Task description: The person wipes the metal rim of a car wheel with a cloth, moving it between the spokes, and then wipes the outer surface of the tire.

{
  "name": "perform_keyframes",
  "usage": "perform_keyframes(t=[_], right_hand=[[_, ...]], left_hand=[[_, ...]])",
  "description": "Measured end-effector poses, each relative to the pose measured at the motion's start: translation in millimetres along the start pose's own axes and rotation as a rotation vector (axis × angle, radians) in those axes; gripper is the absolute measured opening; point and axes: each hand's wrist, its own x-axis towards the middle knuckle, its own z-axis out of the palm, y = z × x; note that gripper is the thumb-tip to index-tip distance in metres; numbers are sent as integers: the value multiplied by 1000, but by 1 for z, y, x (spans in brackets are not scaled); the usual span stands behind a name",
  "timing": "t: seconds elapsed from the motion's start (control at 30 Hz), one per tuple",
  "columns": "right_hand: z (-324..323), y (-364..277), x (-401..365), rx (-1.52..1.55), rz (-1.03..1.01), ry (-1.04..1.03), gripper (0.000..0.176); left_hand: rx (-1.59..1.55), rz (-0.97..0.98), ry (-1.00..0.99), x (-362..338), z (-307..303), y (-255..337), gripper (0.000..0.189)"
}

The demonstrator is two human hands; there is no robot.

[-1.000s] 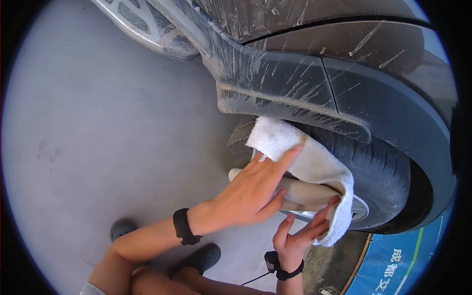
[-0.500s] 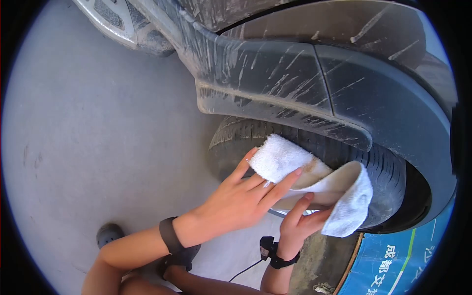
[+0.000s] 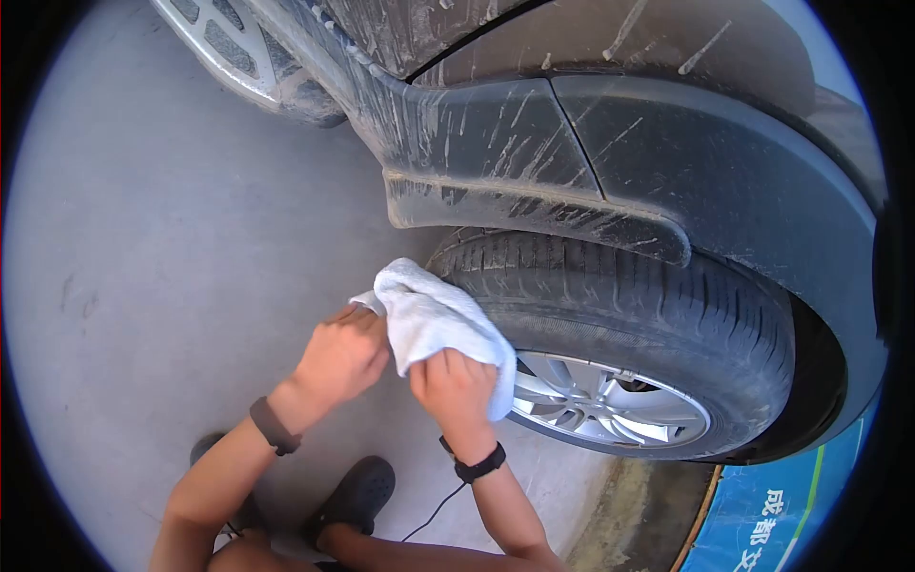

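Observation:
A white towel hangs bunched between my two hands, in front of the left part of the car tyre. My left hand is closed on the towel's left corner, fingers curled in. Lower and to the right, my right hand grips the towel's bottom edge, its fingertips hidden in the folds. The towel overlaps the tyre's sidewall and the rim's left edge in this view. The silver wheel rim with its spokes shows to the right of my right hand.
Dirt-streaked grey car cladding arches over the tyre. Another wheel is at the top left. A blue banner with writing lies at the lower right. My dark clogs stand on the grey floor.
Both hands have moved left with the towel, away from the tyre's middle. The left hand has gone from spread fingers to a closed grip. The rim has come into sight.

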Motion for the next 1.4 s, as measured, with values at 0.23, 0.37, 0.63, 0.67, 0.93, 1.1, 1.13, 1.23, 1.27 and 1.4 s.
perform_keyframes(t=[0.23,0.37,0.63,0.67,0.93,1.1,1.13,1.23,1.27,1.4], right_hand=[[-10,-14,-2,188,-18,174,27],[-42,-1,-22,341,118,115,44],[-79,2,-28,300,348,281,74],[-77,1,-29,239,350,240,72],[-81,13,-3,174,287,456,84],[-89,6,21,175,322,411,80],[-89,7,22,211,325,425,76],[-90,8,23,87,327,365,71],[-89,5,25,81,312,392,68],[-70,9,21,71,295,467,52]], left_hand=[[-792,-495,194,9,-31,3,28],[-877,126,284,29,-38,32,75],[-853,222,441,66,-9,54,92],[-897,215,452,67,-4,54,86],[-563,278,412,77,-16,59,65],[-494,293,454,81,-10,49,61],[-511,287,464,80,-7,48,63],[-532,279,496,78,-2,46,66],[-514,277,502,76,-3,42,66],[-502,250,486,71,5,39,67]])
